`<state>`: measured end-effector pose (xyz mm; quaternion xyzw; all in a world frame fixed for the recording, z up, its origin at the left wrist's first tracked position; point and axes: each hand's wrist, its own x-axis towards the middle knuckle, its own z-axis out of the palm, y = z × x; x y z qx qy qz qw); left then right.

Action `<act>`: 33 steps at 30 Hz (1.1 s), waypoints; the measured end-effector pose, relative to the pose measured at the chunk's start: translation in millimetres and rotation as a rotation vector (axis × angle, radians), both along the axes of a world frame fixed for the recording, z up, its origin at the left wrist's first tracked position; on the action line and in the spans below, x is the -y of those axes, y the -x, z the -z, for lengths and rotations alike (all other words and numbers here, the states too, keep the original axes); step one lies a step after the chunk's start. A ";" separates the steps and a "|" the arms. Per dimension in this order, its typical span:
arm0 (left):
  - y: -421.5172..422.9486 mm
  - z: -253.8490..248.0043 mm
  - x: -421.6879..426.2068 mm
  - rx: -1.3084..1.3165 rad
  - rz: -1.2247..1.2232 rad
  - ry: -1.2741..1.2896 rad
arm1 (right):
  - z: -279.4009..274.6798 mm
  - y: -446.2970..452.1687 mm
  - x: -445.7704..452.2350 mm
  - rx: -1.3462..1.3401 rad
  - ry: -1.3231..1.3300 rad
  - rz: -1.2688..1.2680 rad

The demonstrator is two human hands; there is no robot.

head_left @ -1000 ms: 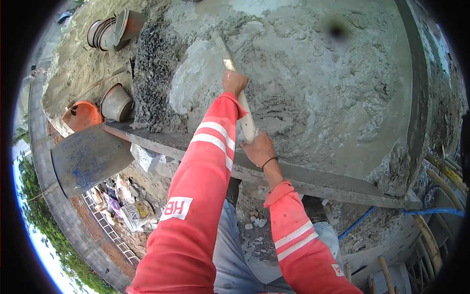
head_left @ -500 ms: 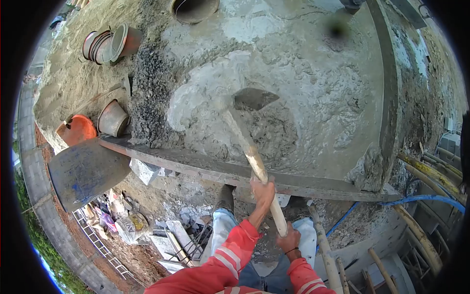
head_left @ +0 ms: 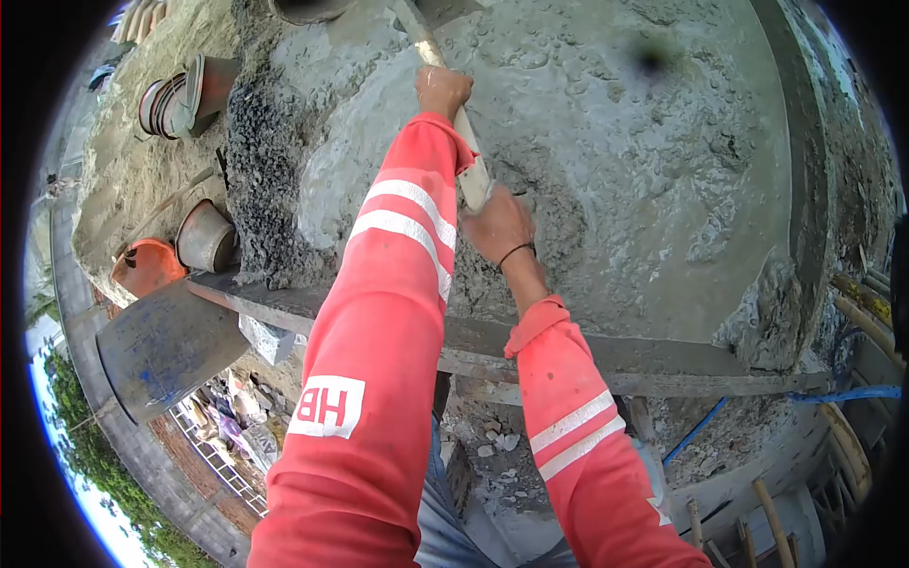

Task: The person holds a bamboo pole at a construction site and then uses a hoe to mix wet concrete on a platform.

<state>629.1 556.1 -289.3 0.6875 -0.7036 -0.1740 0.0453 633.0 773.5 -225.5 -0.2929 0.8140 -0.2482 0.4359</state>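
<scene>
My left hand (head_left: 443,91) is closed around the wooden handle of a hoe (head_left: 472,180), partway up toward its head. Lower down, near the handle's butt end, my right hand (head_left: 501,225) grips the same handle. Both arms stretch forward over the wet grey mortar (head_left: 644,204). At the top edge of the view, the hoe's blade (head_left: 456,11) shows only in part, over the far mortar. Beneath my hands the mortar is rough and lumpy.
A board (head_left: 653,360) edges the mortar on my side. Dark gravel (head_left: 260,180) lies along its left. Buckets (head_left: 205,237), an orange container (head_left: 150,268) and a large drum (head_left: 166,346) stand at left. A blue hose (head_left: 696,431) and wooden poles (head_left: 776,521) are at lower right.
Both hands have moved forward and up with the hoe, from over my legs to out above the mortar. The blade has shifted from mid-mortar to the far side. The view has tilted slightly.
</scene>
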 end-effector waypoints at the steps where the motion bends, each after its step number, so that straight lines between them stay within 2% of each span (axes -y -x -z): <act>1: 12.2 -17.8 5.8 0.052 0.120 -0.098 | -10.6 4.4 -0.4 -0.016 0.009 0.020; 2: 15.4 -34.3 9.0 0.114 0.232 -0.201 | -19.6 0.7 -5.8 0.014 0.025 0.044; 4: 12.2 -42.6 -12.0 0.058 0.081 -0.270 | -33.8 -11.5 -26.5 0.143 0.047 0.062; 5: 5.5 -46.0 -24.5 0.256 0.340 -0.213 | -56.3 -16.4 -29.1 0.095 -0.021 0.065; 6: -3.1 -21.5 -33.1 0.430 0.699 -0.285 | -80.4 -28.0 -47.7 0.053 -0.106 0.071; 7: -13.0 -48.9 -77.4 -0.031 0.115 -0.457 | -83.2 -41.4 -78.5 0.048 -0.113 0.103; 8: -19.8 -55.9 -118.5 -0.096 -0.058 -0.454 | -70.6 -54.2 -111.3 0.044 -0.115 0.132; 9: -35.5 -46.3 -156.5 -0.151 -0.063 -0.432 | -65.0 -60.7 -149.7 0.106 -0.125 0.108; 10: -50.2 -58.1 -191.2 -0.240 -0.144 -0.521 | -70.0 -71.8 -186.0 0.090 -0.225 0.069; 11: -76.6 -34.8 -226.6 -0.277 -0.065 -0.491 | -85.8 -89.3 -215.5 -0.004 -0.225 0.025; 12: -94.0 -44.4 -255.8 -0.245 -0.121 -0.590 | -95.3 -114.5 -247.5 -0.105 -0.214 0.028; 14: -125.0 -94.2 -302.7 -0.306 -0.213 -0.628 | -130.9 -145.5 -282.1 -0.061 -0.308 0.047; 16: -153.8 -106.0 -339.6 -0.319 -0.151 -0.533 | -140.2 -178.3 -323.0 -0.053 -0.306 0.077; 17: -161.7 -119.6 -342.5 -0.309 -0.153 -0.537 | -139.0 -189.3 -332.3 -0.058 -0.297 0.108; 19: -164.8 -162.8 -332.7 -0.483 -0.231 -0.503 | -125.0 -184.0 -328.2 -0.083 -0.250 0.071; 20: -157.7 -176.8 -316.3 -0.563 -0.246 -0.416 | -120.8 -184.9 -325.6 -0.109 -0.210 0.044; 21: -146.6 -177.4 -293.1 -0.639 -0.258 -0.329 | -122.1 -164.0 -286.0 -0.146 -0.293 0.005; 23: -117.7 -154.9 -235.6 -0.708 -0.251 -0.202 | -73.2 -122.9 -232.5 -0.281 -0.004 -0.004; 24: -95.8 -151.0 -200.6 -0.777 -0.232 -0.100 | -56.2 -96.9 -193.6 -0.395 0.025 -0.058; 25: -73.7 -147.4 -165.5 -0.839 -0.206 0.000 | -41.7 -66.3 -151.8 -0.335 0.103 -0.044; 27: -23.5 -131.7 -103.1 -0.779 -0.107 0.292 | -10.9 -10.8 -82.3 -0.303 0.106 -0.074; 28: -2.9 -107.2 -81.5 -0.773 -0.140 0.217 | -1.6 12.4 -57.9 -0.306 0.069 -0.083; 30: 33.9 -37.1 -55.2 -0.505 -0.199 0.043 | 16.8 34.7 -49.8 -0.325 0.037 -0.079; 31: 37.8 -4.9 -53.3 -0.501 -0.197 0.043 | 23.0 33.6 -55.9 -0.208 -0.010 -0.059; 33: 38.8 53.1 -54.1 -0.239 -0.213 -0.091 | 22.3 39.9 -63.0 -0.094 -0.060 -0.051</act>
